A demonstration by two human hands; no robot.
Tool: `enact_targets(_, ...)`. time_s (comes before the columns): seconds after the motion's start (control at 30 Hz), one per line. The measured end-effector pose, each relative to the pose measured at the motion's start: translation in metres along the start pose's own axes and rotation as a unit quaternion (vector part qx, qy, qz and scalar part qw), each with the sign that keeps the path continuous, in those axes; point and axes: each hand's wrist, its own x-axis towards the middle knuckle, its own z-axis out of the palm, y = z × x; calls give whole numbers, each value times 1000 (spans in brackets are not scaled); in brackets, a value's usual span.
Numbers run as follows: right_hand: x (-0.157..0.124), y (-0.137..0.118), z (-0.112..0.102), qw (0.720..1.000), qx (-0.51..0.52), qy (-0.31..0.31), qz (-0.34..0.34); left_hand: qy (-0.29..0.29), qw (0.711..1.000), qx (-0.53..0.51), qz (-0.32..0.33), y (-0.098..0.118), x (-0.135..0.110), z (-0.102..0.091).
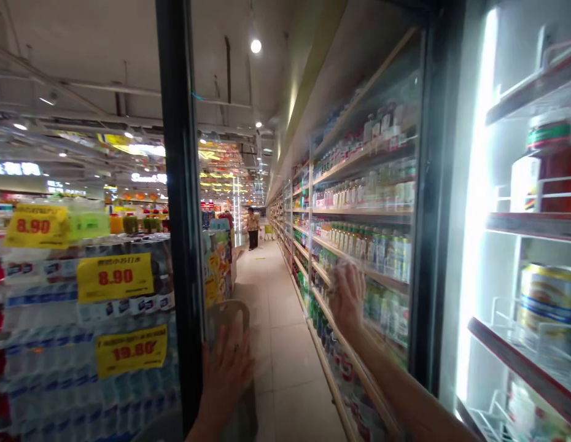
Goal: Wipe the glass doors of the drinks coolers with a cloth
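Observation:
I stand in a supermarket aisle at an open chiller. My left hand [226, 367] lies flat, fingers stretched, against the grey handle plate [230, 313] of the open glass door with a black frame [177, 184]. My right hand [347, 296] is spread flat on the shut glass door [382, 184] of the neighbouring chiller, with rows of bottled drinks behind it. Something pale shows at its fingertips, too blurred to name. At the far right, the lit open chiller [479, 184] holds a red-labelled container [552, 166] and a yellow-and-blue can [550, 301] on its shelves.
Through the open door I see stacked bottled water with yellow price tags [115, 277]. The tiled aisle [280, 319] runs ahead between the chillers and a display stand [218, 258]. Far down it stands a person [253, 227] beside a yellow trolley [268, 231].

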Motion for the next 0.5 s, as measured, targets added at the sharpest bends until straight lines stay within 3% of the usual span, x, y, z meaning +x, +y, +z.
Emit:
enact_targets(0.07,-8,-24,6,988,20,-65,-137,-1,1000,-6,1,-1,0,-2)
enact_targets(0.13,-4,-18,6,981,17,-79,-175,-7,1000,-12,-3,-1,6,-7)
enact_targets(0.17,3,-7,4,988,4,-58,-144,-6,1000,-15,-4,-1,12,-10)
enact_targets(0.27,38,26,2,996,-35,58,60,-4,1000,-19,-8,0,45,-19)
enact_targets(0.33,55,23,5,987,-33,91,127,-12,999,-8,-28,1,70,-22)
enact_targets(0.4,53,-5,10,996,-7,53,65,-24,998,12,-50,2,87,-21)
enact_targets(0.47,37,-42,13,994,35,-25,-97,-23,998,32,-57,3,93,-20)
enact_targets(0.5,28,-56,14,980,55,-61,-180,-22,997,39,-55,3,93,-19)
